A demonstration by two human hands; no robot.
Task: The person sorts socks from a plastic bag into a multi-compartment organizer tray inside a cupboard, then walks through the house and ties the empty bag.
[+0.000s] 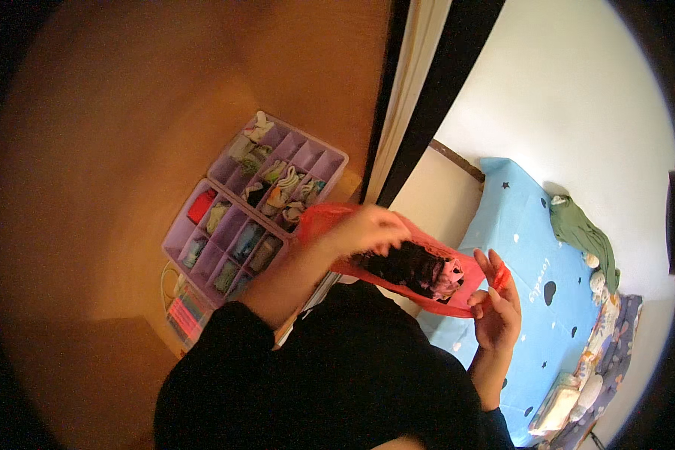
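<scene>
Red bag [469, 285] just off centre toward four o'clock in the head view, its mouth gaping to show dark cloth [397, 262] and a pink piece [448, 277]! The right hand [501, 311] sits at its four o'clock end, red plastic looped on the fingers, thumb against the rim, presumably to stretch that mouth open and bear the weight. Over at ten o'clock, two purple boxes [304, 156] lie side by side, probably within easy reach, their dividers sorting small cloth bundles [285, 180]. And the poses: right palm turned inward, fingers raised; left forearm slanting across, left hand [375, 229] curled over the bag's eleven o'clock edge, too blurred to tell whether it pinches anything.
</scene>
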